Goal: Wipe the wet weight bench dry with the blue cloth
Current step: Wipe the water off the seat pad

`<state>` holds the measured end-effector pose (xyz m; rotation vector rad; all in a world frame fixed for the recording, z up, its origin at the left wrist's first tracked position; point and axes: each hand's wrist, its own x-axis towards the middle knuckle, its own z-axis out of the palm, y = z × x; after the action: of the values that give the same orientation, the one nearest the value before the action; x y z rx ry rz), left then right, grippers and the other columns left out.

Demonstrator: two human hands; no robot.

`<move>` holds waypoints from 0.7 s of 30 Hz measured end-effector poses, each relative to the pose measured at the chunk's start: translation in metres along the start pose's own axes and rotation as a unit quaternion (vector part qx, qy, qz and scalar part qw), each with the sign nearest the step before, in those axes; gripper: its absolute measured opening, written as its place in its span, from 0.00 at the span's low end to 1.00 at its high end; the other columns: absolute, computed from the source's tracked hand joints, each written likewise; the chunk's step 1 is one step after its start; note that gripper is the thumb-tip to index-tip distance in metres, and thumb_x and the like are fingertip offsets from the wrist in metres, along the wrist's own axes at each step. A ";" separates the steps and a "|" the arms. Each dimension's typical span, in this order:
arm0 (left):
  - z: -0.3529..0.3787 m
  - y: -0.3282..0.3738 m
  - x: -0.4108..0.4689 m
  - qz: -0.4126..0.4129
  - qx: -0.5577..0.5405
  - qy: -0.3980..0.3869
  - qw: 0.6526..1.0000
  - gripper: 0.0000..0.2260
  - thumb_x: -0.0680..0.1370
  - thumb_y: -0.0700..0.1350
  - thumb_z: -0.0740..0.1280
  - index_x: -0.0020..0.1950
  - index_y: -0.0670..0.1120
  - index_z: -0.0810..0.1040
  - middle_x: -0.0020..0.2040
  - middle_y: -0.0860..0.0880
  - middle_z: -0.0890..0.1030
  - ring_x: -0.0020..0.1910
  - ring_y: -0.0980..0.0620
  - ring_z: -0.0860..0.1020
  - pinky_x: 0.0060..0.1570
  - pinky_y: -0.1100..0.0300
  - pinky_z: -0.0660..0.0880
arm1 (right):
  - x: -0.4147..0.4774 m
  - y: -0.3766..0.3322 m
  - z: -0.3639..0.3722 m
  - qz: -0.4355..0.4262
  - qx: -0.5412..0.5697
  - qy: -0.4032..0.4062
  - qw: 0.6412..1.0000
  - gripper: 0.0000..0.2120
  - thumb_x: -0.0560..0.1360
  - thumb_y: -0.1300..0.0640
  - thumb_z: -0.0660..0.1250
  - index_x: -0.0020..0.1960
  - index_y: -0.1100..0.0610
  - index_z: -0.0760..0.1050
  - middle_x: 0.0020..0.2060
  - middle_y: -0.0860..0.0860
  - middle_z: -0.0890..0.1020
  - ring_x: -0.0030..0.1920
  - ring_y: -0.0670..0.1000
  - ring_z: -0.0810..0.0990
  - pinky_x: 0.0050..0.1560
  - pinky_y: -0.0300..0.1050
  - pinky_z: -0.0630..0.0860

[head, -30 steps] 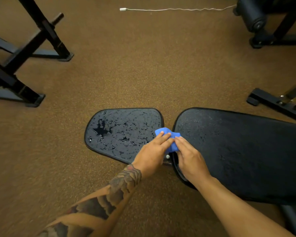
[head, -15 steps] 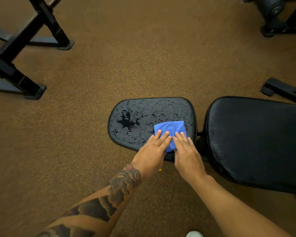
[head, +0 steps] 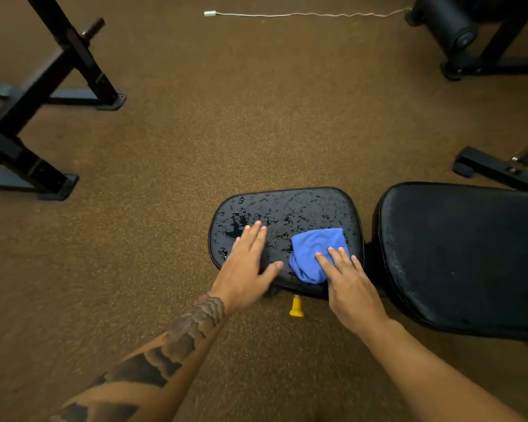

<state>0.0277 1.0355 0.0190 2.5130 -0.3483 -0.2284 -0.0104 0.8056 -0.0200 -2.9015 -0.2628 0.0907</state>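
2 hands lie flat on the weight bench's wet seat pad (head: 302, 208): the left hand (head: 246, 263), fingers (head: 254, 236) spread, sits bare on droplets (head: 238, 222) and may slip, while the right hand (head: 352, 287) presses the bunched blue cloth (head: 310, 248) at its right side, which may just smear water.

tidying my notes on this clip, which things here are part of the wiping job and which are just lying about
Part of the job:
crumpled blue cloth, under the right hand
wet black padded seat, left hand flat on it
black padded backrest

Lying about:
small yellow knob
thin white cable
black steel rack
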 end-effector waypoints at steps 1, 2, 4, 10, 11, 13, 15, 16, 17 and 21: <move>-0.004 -0.006 0.001 -0.016 0.007 0.005 1.000 0.36 0.79 0.57 0.62 0.80 0.46 0.49 0.80 0.53 0.47 0.78 0.57 0.42 0.77 0.55 0.45 | 0.000 0.000 0.000 -0.001 0.001 -0.004 1.000 0.28 0.76 0.65 0.61 0.74 0.54 0.62 0.73 0.58 0.66 0.75 0.58 0.59 0.73 0.51 0.52; -0.007 -0.013 0.002 -0.031 0.013 0.011 0.999 0.36 0.79 0.58 0.63 0.80 0.46 0.49 0.80 0.53 0.47 0.78 0.57 0.42 0.77 0.54 0.46 | 0.000 0.001 0.000 -0.004 0.000 -0.008 1.000 0.28 0.76 0.65 0.61 0.74 0.55 0.62 0.72 0.58 0.66 0.74 0.59 0.60 0.73 0.51 0.52; -0.014 -0.026 0.005 -0.051 0.020 0.019 0.998 0.37 0.78 0.58 0.64 0.80 0.45 0.50 0.80 0.52 0.48 0.78 0.55 0.43 0.77 0.51 0.48 | 0.001 0.004 0.000 -0.017 -0.011 -0.015 1.000 0.28 0.75 0.65 0.63 0.74 0.56 0.63 0.71 0.59 0.67 0.74 0.59 0.62 0.72 0.51 0.54; -0.026 -0.056 0.017 -0.062 0.038 -0.007 0.997 0.50 0.67 0.73 0.60 0.79 0.44 0.50 0.80 0.49 0.48 0.79 0.51 0.45 0.77 0.48 0.49 | 0.001 0.006 -0.001 -0.032 -0.017 -0.003 0.999 0.27 0.74 0.64 0.64 0.72 0.59 0.65 0.70 0.61 0.68 0.72 0.62 0.64 0.71 0.55 0.57; -0.026 -0.060 0.017 -0.062 0.038 -0.011 0.997 0.53 0.65 0.74 0.60 0.80 0.44 0.49 0.80 0.50 0.47 0.79 0.51 0.45 0.77 0.49 0.49 | 0.001 0.004 -0.001 -0.029 -0.015 0.001 0.999 0.27 0.74 0.63 0.64 0.72 0.59 0.65 0.71 0.62 0.67 0.72 0.62 0.64 0.71 0.56 0.59; -0.025 -0.071 0.014 -0.062 0.039 -0.019 0.997 0.57 0.63 0.77 0.62 0.80 0.44 0.48 0.80 0.51 0.46 0.79 0.53 0.44 0.77 0.51 0.49 | -0.001 -0.001 -0.002 -0.019 -0.015 0.003 1.000 0.26 0.74 0.60 0.61 0.72 0.60 0.65 0.71 0.62 0.66 0.72 0.63 0.64 0.70 0.58 0.62; -0.024 -0.083 0.010 -0.065 0.032 -0.025 0.997 0.60 0.61 0.79 0.63 0.80 0.45 0.45 0.80 0.52 0.44 0.78 0.56 0.43 0.77 0.54 0.48 | -0.002 -0.005 -0.003 -0.013 -0.016 0.006 1.000 0.26 0.74 0.56 0.58 0.72 0.61 0.65 0.72 0.61 0.66 0.72 0.63 0.64 0.70 0.59 0.63; -0.023 -0.089 0.008 -0.067 0.028 -0.025 0.997 0.61 0.60 0.79 0.63 0.80 0.45 0.44 0.80 0.52 0.43 0.78 0.58 0.42 0.76 0.55 0.48 | -0.003 -0.006 -0.003 -0.011 -0.017 0.007 1.000 0.27 0.74 0.54 0.57 0.72 0.61 0.65 0.72 0.61 0.65 0.72 0.63 0.63 0.71 0.59 0.63; -0.022 -0.094 0.006 -0.070 0.025 -0.025 0.997 0.62 0.59 0.79 0.64 0.80 0.44 0.43 0.80 0.52 0.43 0.77 0.60 0.42 0.76 0.57 0.47 | -0.003 -0.007 -0.002 -0.009 -0.019 0.009 1.000 0.27 0.75 0.53 0.56 0.72 0.61 0.64 0.72 0.61 0.65 0.73 0.62 0.62 0.71 0.59 0.62; -0.018 -0.108 0.002 -0.089 -0.006 -0.025 0.996 0.64 0.58 0.77 0.67 0.79 0.46 0.41 0.80 0.49 0.42 0.77 0.58 0.39 0.75 0.59 0.43 | -0.005 -0.013 0.001 0.008 -0.014 0.027 1.000 0.27 0.76 0.49 0.56 0.72 0.60 0.64 0.72 0.60 0.65 0.73 0.62 0.60 0.73 0.58 0.59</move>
<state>0.0554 1.1305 -0.0288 2.5316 -0.1413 -0.3640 -0.0176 0.8170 -0.0174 -2.9299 -0.2320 0.0121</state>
